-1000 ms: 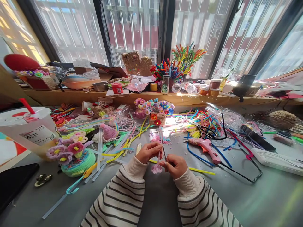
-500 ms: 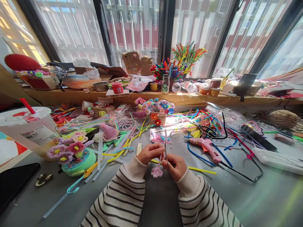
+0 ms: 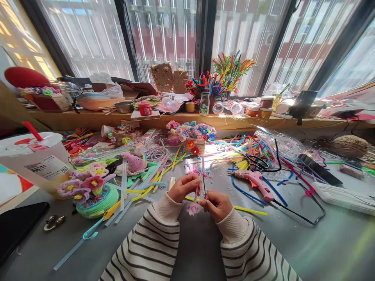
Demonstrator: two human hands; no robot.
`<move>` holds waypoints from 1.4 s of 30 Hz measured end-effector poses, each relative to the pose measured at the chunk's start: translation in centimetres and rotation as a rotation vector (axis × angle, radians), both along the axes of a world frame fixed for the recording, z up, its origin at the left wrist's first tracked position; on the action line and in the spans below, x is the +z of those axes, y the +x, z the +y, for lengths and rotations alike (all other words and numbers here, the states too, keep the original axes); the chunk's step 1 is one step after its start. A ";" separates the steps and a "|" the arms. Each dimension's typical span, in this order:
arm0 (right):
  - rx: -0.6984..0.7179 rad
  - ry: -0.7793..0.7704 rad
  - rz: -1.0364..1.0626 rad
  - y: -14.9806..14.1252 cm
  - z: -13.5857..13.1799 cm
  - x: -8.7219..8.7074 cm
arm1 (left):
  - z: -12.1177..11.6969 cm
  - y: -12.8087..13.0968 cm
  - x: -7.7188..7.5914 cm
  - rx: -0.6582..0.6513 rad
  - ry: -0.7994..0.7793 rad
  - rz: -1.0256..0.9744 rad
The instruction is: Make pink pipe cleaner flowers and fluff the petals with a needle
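Note:
My left hand (image 3: 184,188) is closed, its fingers pinching the pale pink stem of a fuzzy pipe-cleaner flower (image 3: 193,208). The flower head hangs downward below the fingers, and the stem (image 3: 202,164) runs up past them. Close beside it, my right hand (image 3: 217,203) is closed around the lower end of a slim, dark metal tool (image 3: 204,186) that points upward along the stem. Whether the tool is tweezers or small scissors I cannot tell. Behind my hands lie pink and blue fuzzy scraps (image 3: 197,171). A yellow strip (image 3: 250,210) passes behind my right hand.
A pink glue gun (image 3: 254,182) with its black cord lies to the right, near black-handled scissors (image 3: 258,163). Left are clear glue sticks (image 3: 124,175), a green pot of fuzzy flowers (image 3: 98,203), a drink cup (image 3: 35,160) and a dark phone (image 3: 22,226). A flower basket (image 3: 195,146) stands behind.
The metal tool has turned from its broad, shiny side to a thin dark edge. The flower has risen slightly, and my left hand has shifted a little up and left.

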State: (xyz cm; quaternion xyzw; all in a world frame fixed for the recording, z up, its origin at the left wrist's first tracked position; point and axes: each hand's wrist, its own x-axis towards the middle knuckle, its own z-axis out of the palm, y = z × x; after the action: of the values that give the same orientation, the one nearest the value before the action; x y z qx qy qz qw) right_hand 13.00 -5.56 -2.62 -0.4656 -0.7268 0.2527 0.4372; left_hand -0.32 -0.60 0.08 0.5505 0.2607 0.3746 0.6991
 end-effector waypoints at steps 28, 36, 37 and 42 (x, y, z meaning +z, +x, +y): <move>0.052 -0.023 0.025 0.2 -0.2 0.2 | 0.1 0.1 -0.5 -0.106 0.036 -0.010; -0.034 0.028 0.003 0.0 -0.1 0.1 | 0.2 0.1 -0.6 -0.100 0.033 -0.036; -0.044 0.042 0.014 0.0 0.0 0.0 | 0.2 0.1 -0.7 -0.091 0.039 -0.043; -0.050 0.043 0.058 -0.2 -0.2 0.0 | 0.4 0.1 -0.8 -0.064 0.052 -0.059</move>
State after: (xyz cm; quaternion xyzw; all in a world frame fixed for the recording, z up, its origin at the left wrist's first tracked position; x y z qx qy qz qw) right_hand 12.83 -5.72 -2.66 -0.4666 -0.7072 0.2394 0.4741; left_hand -0.21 -0.23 -0.69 0.5650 0.2125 0.3749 0.7036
